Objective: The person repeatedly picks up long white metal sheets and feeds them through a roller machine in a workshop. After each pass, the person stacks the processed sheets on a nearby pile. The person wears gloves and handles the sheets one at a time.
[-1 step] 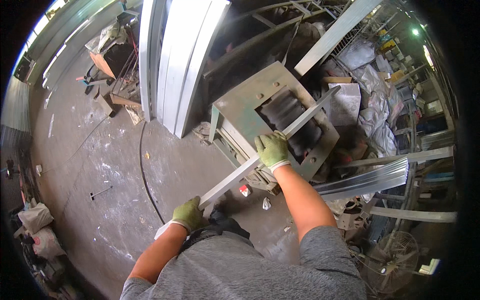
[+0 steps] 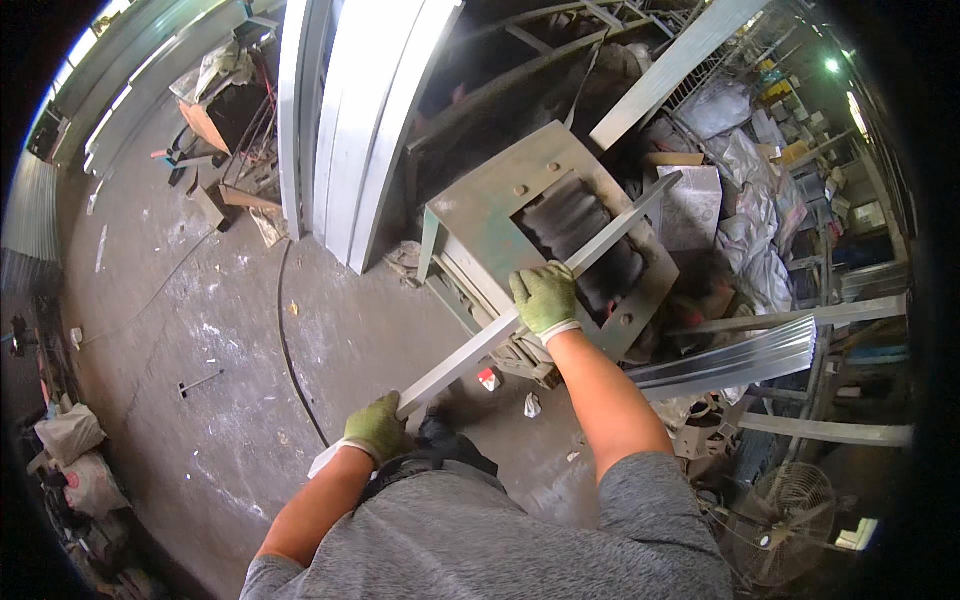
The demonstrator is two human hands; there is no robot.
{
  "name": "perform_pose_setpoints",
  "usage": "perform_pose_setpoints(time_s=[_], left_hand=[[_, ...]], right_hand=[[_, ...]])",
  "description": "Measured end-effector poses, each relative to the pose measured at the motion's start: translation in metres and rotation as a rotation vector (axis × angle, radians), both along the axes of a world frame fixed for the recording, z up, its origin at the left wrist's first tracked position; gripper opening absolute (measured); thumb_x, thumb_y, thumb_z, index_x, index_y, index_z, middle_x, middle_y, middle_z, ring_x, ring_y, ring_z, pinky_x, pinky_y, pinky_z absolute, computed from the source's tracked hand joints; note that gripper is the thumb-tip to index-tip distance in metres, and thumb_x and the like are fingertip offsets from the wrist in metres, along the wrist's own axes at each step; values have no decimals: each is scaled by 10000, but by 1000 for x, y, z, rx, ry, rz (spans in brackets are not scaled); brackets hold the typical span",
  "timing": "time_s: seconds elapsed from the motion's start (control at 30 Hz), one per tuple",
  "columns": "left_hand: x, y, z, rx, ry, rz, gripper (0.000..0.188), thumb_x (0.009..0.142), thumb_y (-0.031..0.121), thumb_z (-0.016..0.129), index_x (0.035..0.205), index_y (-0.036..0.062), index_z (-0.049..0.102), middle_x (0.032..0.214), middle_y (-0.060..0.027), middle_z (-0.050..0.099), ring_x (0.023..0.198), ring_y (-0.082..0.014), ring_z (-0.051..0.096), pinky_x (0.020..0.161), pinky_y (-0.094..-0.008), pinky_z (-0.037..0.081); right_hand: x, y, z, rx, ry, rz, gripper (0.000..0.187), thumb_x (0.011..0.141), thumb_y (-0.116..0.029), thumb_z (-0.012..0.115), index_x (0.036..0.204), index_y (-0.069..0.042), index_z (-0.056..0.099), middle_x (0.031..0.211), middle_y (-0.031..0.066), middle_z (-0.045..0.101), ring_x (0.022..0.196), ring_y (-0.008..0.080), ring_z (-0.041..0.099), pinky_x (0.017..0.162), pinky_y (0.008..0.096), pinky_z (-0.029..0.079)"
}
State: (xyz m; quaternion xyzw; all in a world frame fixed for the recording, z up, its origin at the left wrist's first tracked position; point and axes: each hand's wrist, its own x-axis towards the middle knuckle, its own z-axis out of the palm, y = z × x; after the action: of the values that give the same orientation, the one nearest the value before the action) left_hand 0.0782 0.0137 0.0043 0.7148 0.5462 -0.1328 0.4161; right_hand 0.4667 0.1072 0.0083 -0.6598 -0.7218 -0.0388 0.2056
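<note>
Silver-grey, the long bar slants over the machine, your right hand nearer the machine with fingers wrapped round it, your left hand curled about its farther end.

- A long bar of pale metal, smooth along its faces, shows a soft satin sheen.
- Matt, fabric-looking green covers the left glove and right glove, both ending in white cloth cuffs.
- The machine's housing is painted metal, dull and scuffed, around a dark, ridged part with a dim sheen.
- Tall panels of smooth, glossy metal throw back a white glare.
- A ribbed sheet of bright metal gleams along its ridges.
- Crinkled, plastic-looking sacks catch faint highlights.
- The grey shirt is matt cloth; the floor, hard, dull and streaked.
</note>
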Motion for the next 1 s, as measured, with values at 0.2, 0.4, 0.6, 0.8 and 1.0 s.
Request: perform_pose_setpoints(time_s=[0.2,0.4,0.6,0.8,1.0], left_hand=[[-43,-29,-7,48,-65,32,438,982,396,713,1336,145,649,1207,-214,771,1128,-457,732,931,-547,584],[-102,-59,-31,31,-96,87,449,1018,378,676,1418,178,638,1274,-205,762,1133,-450,737,929,-556,588],[-172,-101,-69,43,-35,87,532,938,443,754,1379,160,659,1279,-197,762,1163,-435,734,966,-530,579],[-234,-138,-72,-4,-55,149,584,988,446,712,1473,130,634,1394,-195,720,1273,-412,691,1046,-503,559],[-310,-185,-99,137,-7,160,521,991,279,687,1478,99,635,1454,-194,692,1321,-405,668,1109,-483,538]], right_hand=[[-48,-27,-4,-9,-42,40,291,1023,-303,613,811,-119,693,817,123,735,821,394,689,952,562,488],[-106,-50,-13,-46,-48,35,311,1031,-297,595,817,-109,719,809,134,748,809,378,703,975,537,480],[-171,-85,-31,-158,-47,42,316,1010,-346,609,814,-125,721,837,125,755,841,351,699,1026,529,465],[-229,-116,-49,-240,-75,95,243,997,-328,569,864,-170,697,823,93,729,881,346,705,1019,528,465],[-298,-153,-49,-302,34,151,318,1023,-357,601,858,-132,752,889,112,776,893,338,723,1044,546,465]])
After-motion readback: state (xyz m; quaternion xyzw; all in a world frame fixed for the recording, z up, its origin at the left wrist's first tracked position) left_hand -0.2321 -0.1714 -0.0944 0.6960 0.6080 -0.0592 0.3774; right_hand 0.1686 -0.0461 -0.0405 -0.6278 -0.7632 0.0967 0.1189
